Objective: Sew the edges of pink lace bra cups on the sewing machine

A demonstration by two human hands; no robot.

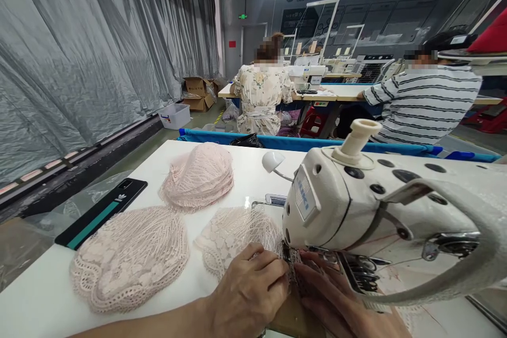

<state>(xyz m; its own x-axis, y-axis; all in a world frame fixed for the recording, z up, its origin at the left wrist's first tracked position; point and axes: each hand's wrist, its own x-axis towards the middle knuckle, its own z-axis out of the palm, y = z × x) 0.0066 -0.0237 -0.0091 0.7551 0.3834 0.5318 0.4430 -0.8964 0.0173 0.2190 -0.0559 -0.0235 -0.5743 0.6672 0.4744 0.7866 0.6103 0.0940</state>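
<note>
At lower centre I see my left hand and right hand pressing flat, unclenched, on the lace piece under the sewing machine; it looks light, floppy, snag-prone—best pinched at its edges.

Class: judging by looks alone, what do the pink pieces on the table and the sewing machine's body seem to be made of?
Pink pieces: openwork lace fabric, matt; holes and a scalloped edge show. Sewing machine: probably painted metal, cream and slightly glossy, with a smooth hard shell; plastic cannot be ruled out. Both hands, left hand and right hand, press lace at the needle.
</note>
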